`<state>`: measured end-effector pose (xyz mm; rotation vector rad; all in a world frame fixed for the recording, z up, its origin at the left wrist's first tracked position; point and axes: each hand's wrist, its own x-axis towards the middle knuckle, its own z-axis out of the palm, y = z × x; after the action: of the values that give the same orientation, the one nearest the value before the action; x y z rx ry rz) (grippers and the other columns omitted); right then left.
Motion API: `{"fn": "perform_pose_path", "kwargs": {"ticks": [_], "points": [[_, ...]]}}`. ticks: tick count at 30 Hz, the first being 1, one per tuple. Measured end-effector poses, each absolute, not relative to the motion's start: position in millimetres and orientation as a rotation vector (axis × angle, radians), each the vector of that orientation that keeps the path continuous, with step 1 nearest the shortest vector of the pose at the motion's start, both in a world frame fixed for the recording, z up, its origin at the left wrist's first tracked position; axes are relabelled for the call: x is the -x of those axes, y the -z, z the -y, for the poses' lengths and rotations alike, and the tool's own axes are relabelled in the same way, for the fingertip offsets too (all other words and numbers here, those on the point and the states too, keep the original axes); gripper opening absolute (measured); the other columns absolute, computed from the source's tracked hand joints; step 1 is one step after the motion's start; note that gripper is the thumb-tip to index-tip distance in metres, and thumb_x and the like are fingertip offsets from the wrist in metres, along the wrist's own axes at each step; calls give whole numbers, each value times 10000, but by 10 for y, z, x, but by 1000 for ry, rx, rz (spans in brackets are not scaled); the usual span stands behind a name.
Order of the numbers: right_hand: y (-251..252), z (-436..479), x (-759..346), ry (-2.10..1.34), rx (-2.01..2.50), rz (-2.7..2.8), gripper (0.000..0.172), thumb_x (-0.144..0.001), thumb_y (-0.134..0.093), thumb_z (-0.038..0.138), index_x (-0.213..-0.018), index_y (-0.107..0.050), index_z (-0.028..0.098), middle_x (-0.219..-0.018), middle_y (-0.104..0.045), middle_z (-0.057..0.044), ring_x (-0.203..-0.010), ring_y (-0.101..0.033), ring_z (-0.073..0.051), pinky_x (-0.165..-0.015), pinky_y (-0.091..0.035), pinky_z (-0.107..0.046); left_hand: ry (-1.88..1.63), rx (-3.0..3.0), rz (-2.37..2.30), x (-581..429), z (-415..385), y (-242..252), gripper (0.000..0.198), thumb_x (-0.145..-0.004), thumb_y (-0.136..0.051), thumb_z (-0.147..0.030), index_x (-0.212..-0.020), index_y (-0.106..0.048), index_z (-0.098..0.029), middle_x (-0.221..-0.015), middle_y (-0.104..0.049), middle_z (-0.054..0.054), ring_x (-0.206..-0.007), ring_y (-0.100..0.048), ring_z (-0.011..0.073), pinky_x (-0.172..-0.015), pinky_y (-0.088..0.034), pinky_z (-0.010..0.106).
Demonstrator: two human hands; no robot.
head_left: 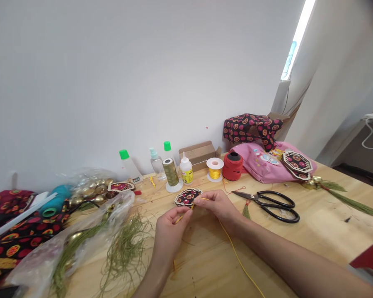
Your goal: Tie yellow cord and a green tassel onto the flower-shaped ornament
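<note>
My left hand [171,223] is closed, pinching a yellow cord [236,253] between thumb and fingertips. Opposite it, my right hand [219,206] also pinches the cord, the fingertips of both hands almost meeting. From the right hand the cord trails down toward the front edge of the view. Just behind the fingertips lies a scalloped ornament [186,198] with dark patterned fabric and a pale rim, partly covered by the right fingers. Whether the cord passes through the ornament is hidden by my fingers.
Black-handled scissors [272,203] lie right of my hands. Behind stand a glue bottle [186,169], an olive thread spool [170,173], a yellow cord spool [215,169] and a red thread cone [233,167]. Loose green threads [124,248] and a plastic bag [40,260] are left; a pink pouch [251,165] is right.
</note>
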<state>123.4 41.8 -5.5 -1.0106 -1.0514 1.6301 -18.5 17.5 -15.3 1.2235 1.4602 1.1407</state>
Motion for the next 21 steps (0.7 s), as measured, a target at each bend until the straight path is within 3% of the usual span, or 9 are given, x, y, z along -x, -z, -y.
{"fn": "perform_pose_path", "kwargs": {"ticks": [3,6,8,21], "points": [[46,-425,-1235,-1603,1007,1114,261,-550,-682,365,-642,-659,121,-564,-595,4,-516,-481,-82,-514,-347,-206,-1213,-1295,-1480,177,-181,154,284,-587,-656,-309,-822,-663,-150,-574,-674,-7,-556,-599,148,-496,-445,205],[22,-417,-1218,-1589,996,1140,256,-551,-678,366,-626,-663,122,-588,-604,3,-542,-489,-86,-544,-352,-212,-1283,-1370,-1435,186,-195,170,240,-593,-650,-277,-806,-686,-172,-793,-706,32,-770,-622,191,-702,-472,259],[13,-413,-1204,-1583,975,1138,233,-551,-680,349,-610,-664,124,-582,-600,8,-544,-483,-83,-557,-353,-214,-1263,-1399,-1433,198,-205,179,206,-601,-642,-280,-773,-697,-181,-821,-705,43,-802,-620,207,-753,-463,291],[150,-486,-1118,-1459,892,1105,213,-515,-693,324,-573,-661,122,-556,-599,2,-540,-481,-98,-579,-364,-237,-1253,-1435,-1431,168,-233,148,265,-590,-649,-318,-786,-690,-145,-797,-706,71,-752,-630,228,-687,-484,299]]}}
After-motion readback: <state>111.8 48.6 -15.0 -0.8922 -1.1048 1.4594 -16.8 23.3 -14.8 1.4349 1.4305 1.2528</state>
